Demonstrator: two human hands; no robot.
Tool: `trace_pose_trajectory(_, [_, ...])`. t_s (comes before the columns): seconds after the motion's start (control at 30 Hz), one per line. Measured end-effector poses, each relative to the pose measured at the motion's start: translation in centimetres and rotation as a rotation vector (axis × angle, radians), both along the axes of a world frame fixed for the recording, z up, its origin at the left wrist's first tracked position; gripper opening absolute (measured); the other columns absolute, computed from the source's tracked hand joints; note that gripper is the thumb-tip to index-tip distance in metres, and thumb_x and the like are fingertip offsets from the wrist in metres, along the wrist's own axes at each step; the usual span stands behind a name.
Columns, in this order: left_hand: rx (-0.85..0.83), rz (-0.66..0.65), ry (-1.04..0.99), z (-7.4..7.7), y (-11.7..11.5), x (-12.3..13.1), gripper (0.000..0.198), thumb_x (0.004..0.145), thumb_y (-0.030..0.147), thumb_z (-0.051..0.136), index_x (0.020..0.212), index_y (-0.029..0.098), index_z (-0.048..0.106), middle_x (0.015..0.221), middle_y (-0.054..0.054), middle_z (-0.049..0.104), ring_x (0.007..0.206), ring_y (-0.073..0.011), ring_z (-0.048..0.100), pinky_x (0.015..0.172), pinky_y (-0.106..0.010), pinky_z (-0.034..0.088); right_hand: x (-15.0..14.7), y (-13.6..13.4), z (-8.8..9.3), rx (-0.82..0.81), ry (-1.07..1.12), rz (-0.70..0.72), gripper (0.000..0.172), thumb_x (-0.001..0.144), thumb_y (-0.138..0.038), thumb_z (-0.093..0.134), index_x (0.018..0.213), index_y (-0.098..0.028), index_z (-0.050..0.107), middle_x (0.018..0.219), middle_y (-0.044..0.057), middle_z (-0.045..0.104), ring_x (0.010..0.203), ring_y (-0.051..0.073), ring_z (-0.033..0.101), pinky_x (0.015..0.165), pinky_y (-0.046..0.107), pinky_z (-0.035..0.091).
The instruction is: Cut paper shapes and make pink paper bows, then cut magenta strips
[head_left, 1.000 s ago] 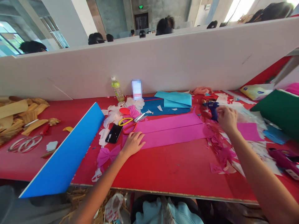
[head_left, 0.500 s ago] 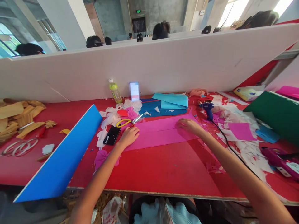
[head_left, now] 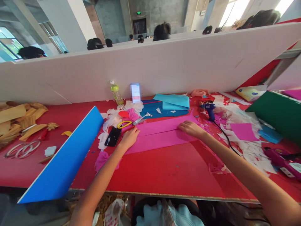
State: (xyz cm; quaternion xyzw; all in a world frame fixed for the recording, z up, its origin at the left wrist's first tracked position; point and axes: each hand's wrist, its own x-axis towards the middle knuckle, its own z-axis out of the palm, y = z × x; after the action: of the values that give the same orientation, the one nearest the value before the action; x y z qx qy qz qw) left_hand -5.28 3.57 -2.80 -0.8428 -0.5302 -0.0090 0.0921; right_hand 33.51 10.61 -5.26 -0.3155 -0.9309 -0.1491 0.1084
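A long strip of pink paper lies across the red table, with a lengthwise edge or fold along its middle. At its left end, my left hand has its fingers bent together on the paper near that line. My right hand grips the same line toward the right end, fingertips pressed together. Scissors with yellow handles rest just behind my left hand, and a black phone lies to its left. Behind the strip are folded light-blue paper and darker blue paper.
A blue board stands at the left. A glue gun with a cord, white paper scraps and a green board are on the right. A bottle and a lit phone stand by the white partition.
My left fingers have drawn closer together at the strip's left end. The pink paper's middle edge has shifted slightly. My right hand stays nearly in place.
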Motion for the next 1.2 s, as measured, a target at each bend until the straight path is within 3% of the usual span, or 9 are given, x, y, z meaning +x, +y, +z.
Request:
trace_pose_trajectory(0.17, [0.011,-0.031,0.002,0.1,-0.1,0.0,0.019,0.089,0.018,0.040,0.100,0.017,0.055,0.099,-0.010,0.056,0.094,-0.0205,0.057,0.072,-0.029,0.046,0.0,-0.2,0.3,0.092,-0.078,-0.021,0.025,0.086,-0.008,0.037,0.093,-0.015,0.061,0.083,0.010,0.063,0.076,0.021,0.055,0.074,0.034,0.042])
trace_pose_trajectory(0.4, [0.036,-0.049,-0.075,0.3,-1.5,-0.3,0.025,0.086,0.035,0.050,0.103,0.018,0.055,0.100,-0.011,0.056,0.097,-0.0228,0.054,0.079,-0.033,0.045,1.0,-1.1,1.9,0.108,0.085,-0.087,0.031,0.087,-0.011,0.033,0.103,-0.017,0.058,0.088,0.010,0.062,0.085,0.022,0.054,0.085,0.038,0.041])
trace_pose_trajectory(0.57, [0.084,-0.008,-0.025,0.3,-2.0,-0.3,0.019,0.084,0.018,0.045,0.098,0.017,0.058,0.096,-0.010,0.060,0.092,-0.0220,0.057,0.080,-0.034,0.042,1.7,-1.9,3.4,0.149,0.174,-0.145,0.031,0.087,-0.011,0.033,0.103,-0.019,0.057,0.093,0.010,0.062,0.085,0.021,0.055,0.086,0.037,0.039])
trace_pose_trajectory(0.7, [0.126,0.003,-0.141,0.7,-1.6,-0.1,0.024,0.087,0.017,0.040,0.095,0.018,0.062,0.091,-0.009,0.066,0.087,-0.0202,0.060,0.080,-0.034,0.042,2.0,-2.7,5.2,0.234,0.211,-0.244,0.029,0.085,-0.011,0.035,0.101,-0.020,0.058,0.092,0.009,0.064,0.082,0.021,0.055,0.082,0.036,0.038])
trace_pose_trajectory(0.83, [0.200,0.077,-0.302,2.5,-1.3,0.0,0.027,0.090,0.023,0.037,0.101,0.020,0.062,0.093,-0.006,0.069,0.082,-0.0176,0.063,0.069,-0.027,0.044,2.6,-3.5,7.3,0.398,0.258,-0.317,0.023,0.086,-0.012,0.038,0.094,-0.019,0.059,0.085,0.008,0.065,0.077,0.020,0.055,0.077,0.032,0.037])
trace_pose_trajectory(1.03, [0.216,0.045,-0.481,6.6,-1.8,-0.5,0.021,0.084,0.025,0.046,0.095,0.022,0.063,0.096,-0.004,0.068,0.088,-0.0198,0.062,0.077,-0.029,0.045,3.5,-5.0,11.1,0.464,0.386,-0.297,0.019,0.086,-0.015,0.040,0.090,-0.018,0.058,0.077,0.007,0.063,0.072,0.018,0.054,0.073,0.031,0.036])
trace_pose_trajectory(1.2, [0.052,0.063,-0.971,8.4,-2.2,-2.4,0.027,0.076,0.029,0.056,0.101,0.021,0.061,0.102,-0.004,0.064,0.095,-0.0191,0.059,0.078,-0.028,0.047,4.1,-6.5,13.3,0.450,0.400,-0.339,0.019,0.089,-0.020,0.036,0.090,-0.019,0.055,0.076,0.006,0.061,0.072,0.020,0.054,0.073,0.033,0.038])
